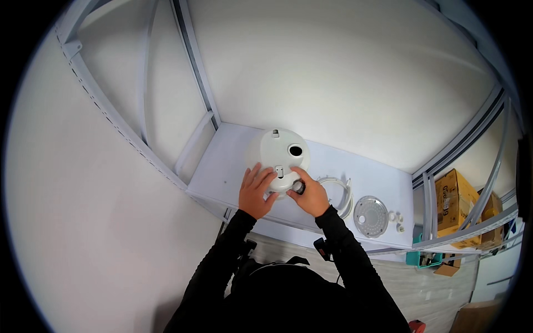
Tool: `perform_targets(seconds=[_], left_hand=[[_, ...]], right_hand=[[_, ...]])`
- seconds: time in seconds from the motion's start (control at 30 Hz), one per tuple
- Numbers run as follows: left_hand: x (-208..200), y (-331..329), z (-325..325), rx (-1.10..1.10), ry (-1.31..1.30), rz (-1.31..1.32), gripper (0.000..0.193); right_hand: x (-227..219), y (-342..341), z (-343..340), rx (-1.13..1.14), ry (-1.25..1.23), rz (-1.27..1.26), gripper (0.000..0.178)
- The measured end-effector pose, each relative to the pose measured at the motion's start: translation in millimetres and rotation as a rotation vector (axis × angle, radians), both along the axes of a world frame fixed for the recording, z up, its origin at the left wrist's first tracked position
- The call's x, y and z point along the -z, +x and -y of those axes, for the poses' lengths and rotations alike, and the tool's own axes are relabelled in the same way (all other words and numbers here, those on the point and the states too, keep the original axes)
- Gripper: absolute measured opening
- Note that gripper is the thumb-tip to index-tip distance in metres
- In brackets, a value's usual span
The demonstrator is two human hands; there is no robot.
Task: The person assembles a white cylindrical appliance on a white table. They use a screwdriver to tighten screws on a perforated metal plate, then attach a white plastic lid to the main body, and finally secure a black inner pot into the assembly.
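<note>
A white, round, dome-like appliance housing (pixel 269 147) sits on the white tabletop in front of me. Its upper face has a dark round opening and two small fittings near the rim. My left hand (pixel 257 191) grips the housing's near left side, fingers on top and thumb at the lower front. Around the near right edge curls my right hand (pixel 311 194). Between its thumb and forefinger is a small round part (pixel 298 187), dark with a pale face, against the housing. Whether that part is fixed to the housing I cannot tell.
A coiled white hose (pixel 345 202), a perforated grey disc (pixel 371 216) and several small white fittings (pixel 396 218) lie to the right on the white tabletop (pixel 219 166). Grey frame posts (pixel 194 61) surround it. Beyond the right end are cardboard boxes (pixel 455 202) and a teal bin (pixel 420 259).
</note>
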State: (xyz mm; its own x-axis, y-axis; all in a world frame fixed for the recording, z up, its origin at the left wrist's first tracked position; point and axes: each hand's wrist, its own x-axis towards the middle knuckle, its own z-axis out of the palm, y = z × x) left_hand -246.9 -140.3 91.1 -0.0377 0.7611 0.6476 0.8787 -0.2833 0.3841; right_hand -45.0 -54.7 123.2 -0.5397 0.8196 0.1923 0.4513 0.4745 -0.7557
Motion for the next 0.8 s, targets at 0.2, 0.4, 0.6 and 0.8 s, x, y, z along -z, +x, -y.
perform_targets(seconds=[0.2, 0.4, 0.6, 0.8], left_hand=[[-2, 19, 5, -0.088, -0.001, -0.015, 0.056], [3, 6, 5, -0.089, 0.009, -0.100, 0.055], [5, -25, 4, 0.066, -0.031, -0.047, 0.055], [-4, -38, 3, 0.110, -0.072, -0.008, 0.059]], right_hand=[[5, 4, -4, -0.011, -0.077, -0.027, 0.078], [-3, 0, -2, -0.020, 0.093, 0.010, 0.079], [-4, -18, 17, 0.035, 0.236, 0.061, 0.076], [-11, -30, 23, 0.070, 0.153, 0.064, 0.077]])
